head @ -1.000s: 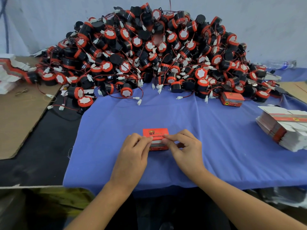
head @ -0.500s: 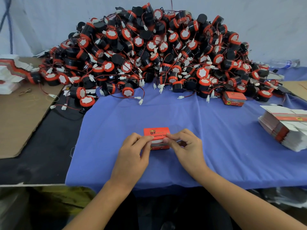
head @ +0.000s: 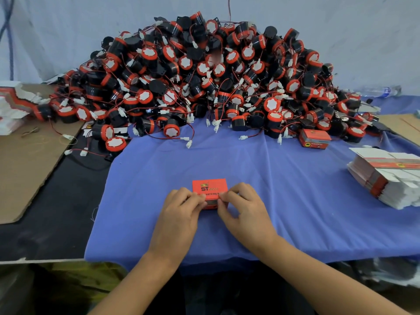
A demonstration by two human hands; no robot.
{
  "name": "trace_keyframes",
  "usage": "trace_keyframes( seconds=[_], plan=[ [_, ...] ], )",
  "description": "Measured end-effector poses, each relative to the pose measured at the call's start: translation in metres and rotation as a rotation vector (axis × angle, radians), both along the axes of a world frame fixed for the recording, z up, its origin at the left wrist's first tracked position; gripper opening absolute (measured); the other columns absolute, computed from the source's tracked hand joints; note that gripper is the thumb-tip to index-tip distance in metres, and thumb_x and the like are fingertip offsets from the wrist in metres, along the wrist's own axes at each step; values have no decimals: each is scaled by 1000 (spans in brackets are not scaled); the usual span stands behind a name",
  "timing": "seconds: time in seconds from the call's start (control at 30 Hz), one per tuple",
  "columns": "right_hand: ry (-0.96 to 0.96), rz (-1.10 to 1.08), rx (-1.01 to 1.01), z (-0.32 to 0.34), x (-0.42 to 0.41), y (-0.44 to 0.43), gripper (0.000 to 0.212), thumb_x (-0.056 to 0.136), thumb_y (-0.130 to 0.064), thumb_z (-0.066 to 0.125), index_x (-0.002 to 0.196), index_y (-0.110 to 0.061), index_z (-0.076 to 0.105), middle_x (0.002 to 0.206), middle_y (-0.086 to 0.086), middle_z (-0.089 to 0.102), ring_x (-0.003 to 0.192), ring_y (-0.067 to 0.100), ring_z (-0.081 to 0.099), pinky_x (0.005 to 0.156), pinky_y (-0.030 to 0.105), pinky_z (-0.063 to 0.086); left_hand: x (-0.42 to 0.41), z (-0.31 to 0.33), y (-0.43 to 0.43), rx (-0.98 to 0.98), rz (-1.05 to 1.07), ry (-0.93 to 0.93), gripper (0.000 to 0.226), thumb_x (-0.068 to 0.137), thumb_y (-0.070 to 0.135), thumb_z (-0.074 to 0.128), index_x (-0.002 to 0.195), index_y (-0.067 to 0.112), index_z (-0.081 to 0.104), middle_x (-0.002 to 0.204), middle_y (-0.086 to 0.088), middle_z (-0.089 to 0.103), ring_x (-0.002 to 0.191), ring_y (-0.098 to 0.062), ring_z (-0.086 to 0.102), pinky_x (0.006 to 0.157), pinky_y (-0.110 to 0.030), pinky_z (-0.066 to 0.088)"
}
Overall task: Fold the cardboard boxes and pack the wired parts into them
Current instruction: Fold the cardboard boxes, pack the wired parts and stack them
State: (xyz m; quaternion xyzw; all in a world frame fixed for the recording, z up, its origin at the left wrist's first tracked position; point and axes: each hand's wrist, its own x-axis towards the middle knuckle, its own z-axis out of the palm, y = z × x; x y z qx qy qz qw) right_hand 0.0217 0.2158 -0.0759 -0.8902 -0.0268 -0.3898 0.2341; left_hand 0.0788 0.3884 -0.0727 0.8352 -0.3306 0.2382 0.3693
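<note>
A small red cardboard box (head: 209, 187) with black lettering sits on the blue cloth (head: 261, 173) in front of me. My left hand (head: 180, 208) grips its left near edge, and my right hand (head: 244, 206) pinches its right near edge; the fingertips of both nearly meet on the box's front. The hands hide the box's near side. Behind it rises a big heap of black and red round wired parts (head: 204, 80) with white connectors. A folded red box (head: 314, 138) lies at the heap's right foot.
A stack of flat unfolded boxes (head: 386, 176) lies at the right. More flat boxes (head: 11, 103) are piled at the far left beside a brown cardboard sheet (head: 25, 160). A plastic bottle (head: 379, 90) lies at the back right. Loose parts trail off the cloth's left.
Both hands have stayed on the red box, with the fingertips drawing a little closer together over its front edge. The view has shifted slightly.
</note>
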Motion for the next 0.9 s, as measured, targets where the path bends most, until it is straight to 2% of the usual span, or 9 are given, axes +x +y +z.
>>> trace_keyframes(
  seconds=[0.13,0.3,0.4,0.47,0.5,0.63,0.73,0.83,0.9],
  plan=[
    [12,-39,-87,0,0,2,14,92,-16,64,79,-9,65,82,-1,48,71,20,47,62,34,46,-1,-2,-2,59,42,-29,4,89,8,77,93,8,75,84,1,56,81,-22,52,70,-35,49],
    [148,34,84,0,0,-1,9,93,-22,63,90,-14,63,98,-5,47,74,12,55,73,29,51,5,-1,2,-62,-50,133,6,90,12,78,95,14,75,105,15,48,88,-7,56,82,-13,44],
    [293,56,350,4,1,-4,20,92,-29,67,111,-26,59,106,-11,51,88,8,64,82,20,54,12,1,3,-185,-72,346,27,87,13,81,111,24,74,119,10,55,101,5,63,90,-14,51],
    [363,25,506,7,4,-8,30,90,-30,72,115,-28,56,104,-13,62,93,5,66,81,18,54,16,4,1,-296,-123,597,55,87,11,81,132,31,58,117,15,65,105,4,67,86,-14,54],
    [368,9,540,8,6,-9,29,89,-28,73,113,-28,58,103,-14,66,94,4,66,81,19,54,18,6,0,-365,-135,706,59,86,8,81,133,31,53,115,15,68,106,2,68,85,-12,54],
    [294,4,721,15,8,-14,37,90,-13,72,119,-34,65,117,-13,65,108,1,62,91,19,50,19,19,-25,-494,-206,853,40,90,-6,71,120,20,66,116,9,75,114,-7,68,98,-23,54],
    [186,-33,895,31,14,-31,54,90,-2,67,122,-44,59,126,-15,57,118,-4,55,99,18,45,16,41,-67,-484,-318,853,52,92,-10,64,128,28,65,124,21,71,122,5,60,98,-14,49],
    [71,-120,1033,53,23,-68,57,92,3,61,142,-23,55,139,-6,58,129,4,54,113,34,43,20,59,-123,-446,-422,871,61,93,-8,60,138,34,57,132,23,64,126,12,53,94,-10,46],
    [6,-186,1094,63,26,-97,61,93,3,58,148,-20,47,140,-12,56,127,-4,52,116,38,40,23,69,-165,-431,-466,876,65,95,-6,60,147,31,49,138,23,59,126,16,51,91,-7,44]
  ],
)
